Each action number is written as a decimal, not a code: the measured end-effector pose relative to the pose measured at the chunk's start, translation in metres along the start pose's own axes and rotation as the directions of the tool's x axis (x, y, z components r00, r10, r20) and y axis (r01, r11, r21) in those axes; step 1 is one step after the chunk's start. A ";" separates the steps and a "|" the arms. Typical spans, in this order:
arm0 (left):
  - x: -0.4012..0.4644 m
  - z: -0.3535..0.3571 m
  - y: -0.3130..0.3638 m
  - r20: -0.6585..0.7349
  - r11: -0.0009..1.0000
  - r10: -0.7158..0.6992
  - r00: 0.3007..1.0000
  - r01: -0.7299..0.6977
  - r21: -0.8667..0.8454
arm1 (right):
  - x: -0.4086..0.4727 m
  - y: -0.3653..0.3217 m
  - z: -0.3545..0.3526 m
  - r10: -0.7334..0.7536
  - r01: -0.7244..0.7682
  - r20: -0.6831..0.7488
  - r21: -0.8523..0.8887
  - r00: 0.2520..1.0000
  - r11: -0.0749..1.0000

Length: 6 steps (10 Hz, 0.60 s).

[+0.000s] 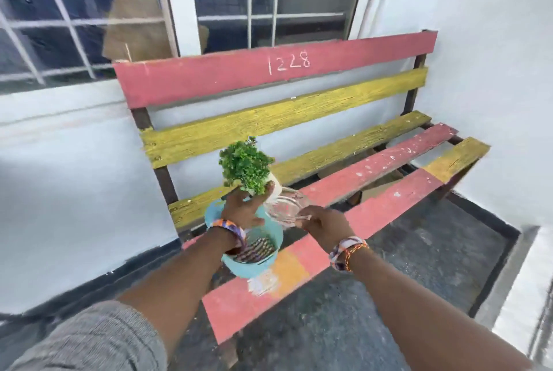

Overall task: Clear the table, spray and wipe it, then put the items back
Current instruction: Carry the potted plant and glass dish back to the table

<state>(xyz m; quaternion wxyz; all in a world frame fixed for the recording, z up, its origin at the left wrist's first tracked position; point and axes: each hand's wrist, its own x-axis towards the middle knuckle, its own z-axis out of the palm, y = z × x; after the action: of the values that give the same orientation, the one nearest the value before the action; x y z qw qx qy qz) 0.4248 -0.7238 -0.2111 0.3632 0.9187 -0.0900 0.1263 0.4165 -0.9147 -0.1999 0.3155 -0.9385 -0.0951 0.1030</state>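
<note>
A small green plant (245,165) in a white pot is tilted above the left part of the bench seat. My left hand (244,206) grips the pot from below the leaves. Under that hand sits a light blue bowl (254,263) with a striped cloth inside. A clear glass dish (284,206) lies on the seat just right of the pot. My right hand (324,225) pinches the near rim of the glass dish. The pot's base is hidden by my fingers, so I cannot tell whether it touches the bench.
The slatted bench (389,167), painted red and yellow, stands against a white wall under a barred window (269,5). Its right half holds nothing. Dark floor (389,266) lies in front, with a raised white ledge (523,296) at the far right.
</note>
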 end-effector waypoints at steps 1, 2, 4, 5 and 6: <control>-0.024 -0.072 0.006 0.085 0.658 -0.519 0.851 0.461 -0.596 | -0.006 -0.062 0.009 -0.171 0.171 -0.007 0.042 0.985 0.984; -0.051 -0.124 -0.013 0.118 0.408 -0.651 0.749 0.477 -0.778 | -0.011 -0.128 0.031 -0.290 0.289 0.004 0.073 0.957 0.954; -0.128 -0.244 -0.071 -0.033 0.355 -0.733 0.679 0.341 -0.871 | -0.013 -0.246 0.121 -0.414 0.395 0.089 0.173 0.906 0.902; -0.173 -0.299 -0.110 -0.075 0.337 -0.779 0.622 0.315 -0.887 | -0.025 -0.309 0.180 -0.369 0.254 0.203 0.437 0.907 0.863; -0.219 -0.341 -0.139 -0.150 0.362 -0.823 0.548 0.303 -0.881 | -0.037 -0.363 0.232 -0.271 0.045 0.285 0.608 0.919 0.793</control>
<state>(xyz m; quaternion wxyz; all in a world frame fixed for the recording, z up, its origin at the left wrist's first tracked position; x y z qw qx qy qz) 0.1956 -0.3725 -0.1259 0.7469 0.5442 0.3234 0.2033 0.2813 -0.5064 -0.1534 0.5761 -0.7471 -0.1937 0.2691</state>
